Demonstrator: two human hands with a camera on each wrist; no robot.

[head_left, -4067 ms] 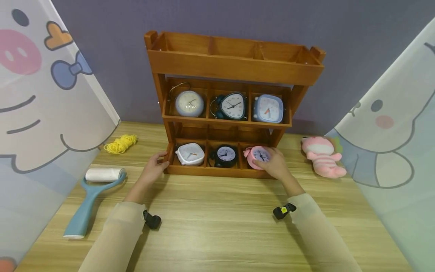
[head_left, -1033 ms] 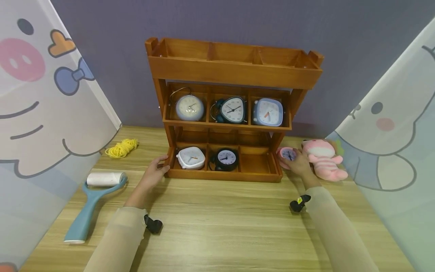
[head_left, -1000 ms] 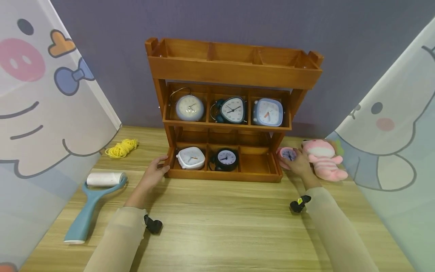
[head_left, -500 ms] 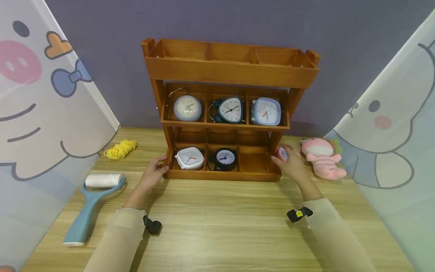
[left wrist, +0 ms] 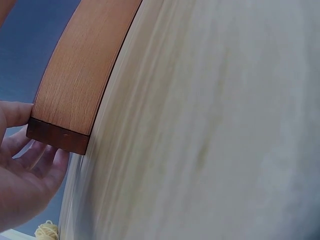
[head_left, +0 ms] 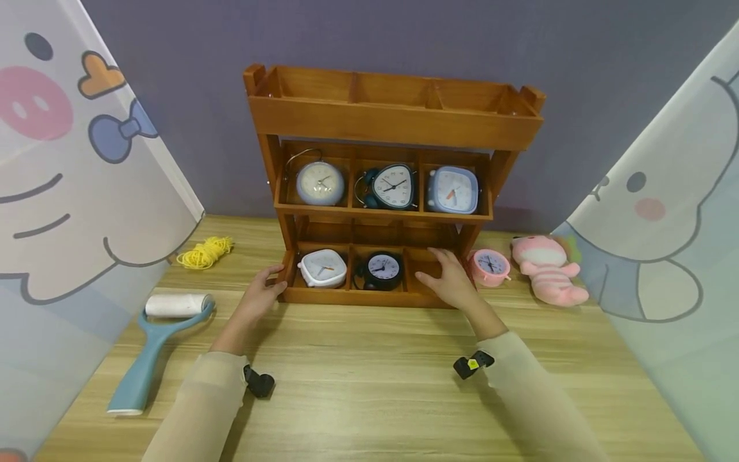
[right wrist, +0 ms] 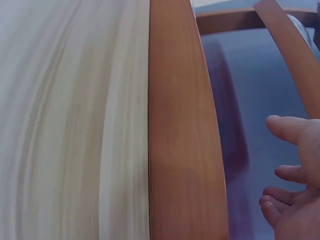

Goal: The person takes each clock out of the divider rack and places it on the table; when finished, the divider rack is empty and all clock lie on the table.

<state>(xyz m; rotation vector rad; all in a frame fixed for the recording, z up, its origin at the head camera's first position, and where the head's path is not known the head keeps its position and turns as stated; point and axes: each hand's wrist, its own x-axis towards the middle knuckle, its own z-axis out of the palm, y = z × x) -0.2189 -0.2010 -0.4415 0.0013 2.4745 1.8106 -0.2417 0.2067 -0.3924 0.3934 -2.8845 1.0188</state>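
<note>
My left hand (head_left: 260, 296) holds the lower left end of a brown wooden shelf (head_left: 392, 122), with the thumb and fingers about its corner in the left wrist view. My right hand (head_left: 455, 287) hovers at the bottom right compartment, fingers spread and holding nothing. Just outside the shelf's right end, a pink alarm clock (head_left: 489, 265) stands on the table. A white alarm clock (head_left: 323, 267) and a black alarm clock (head_left: 383, 269) occupy the other bottom compartments. The middle tier holds a round pale clock (head_left: 320, 183), a dark green triangular clock (head_left: 394, 186) and a blue square clock (head_left: 453, 190).
A pink plush toy (head_left: 550, 269) lies right of the pink clock. On the left are a bundle of yellow string (head_left: 205, 252) and a blue-handled lint roller (head_left: 147, 366). Cartoon-printed panels flank the wooden table (head_left: 369, 378), and a grey wall is behind the shelf.
The pink alarm clock went from the bottom right compartment to the table beside the shelf. My right hand let it go and moved left over that compartment. My left hand stayed put.
</note>
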